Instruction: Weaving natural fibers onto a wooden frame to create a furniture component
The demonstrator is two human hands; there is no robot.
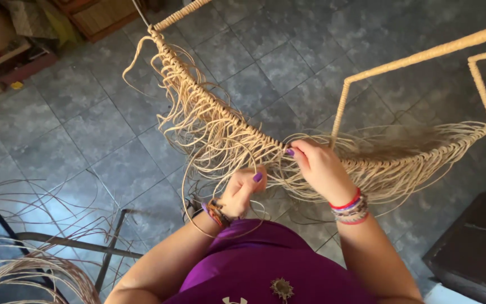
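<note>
A curved frame wrapped in pale cane runs from top centre down to the middle, with many loose cane strands hanging off it. My right hand grips the woven rim where an upright wrapped rod meets it, thumb pressed on the weave. My left hand sits just below and to the left, fingers closed on a thin cane strand that loops round in a wide circle. Both wrists wear bracelets.
A bundle of loose cane lies at the lower left over a dark metal frame. A dark box stands at the lower right. Shelves with clutter are at the top left. Grey tiled floor lies below.
</note>
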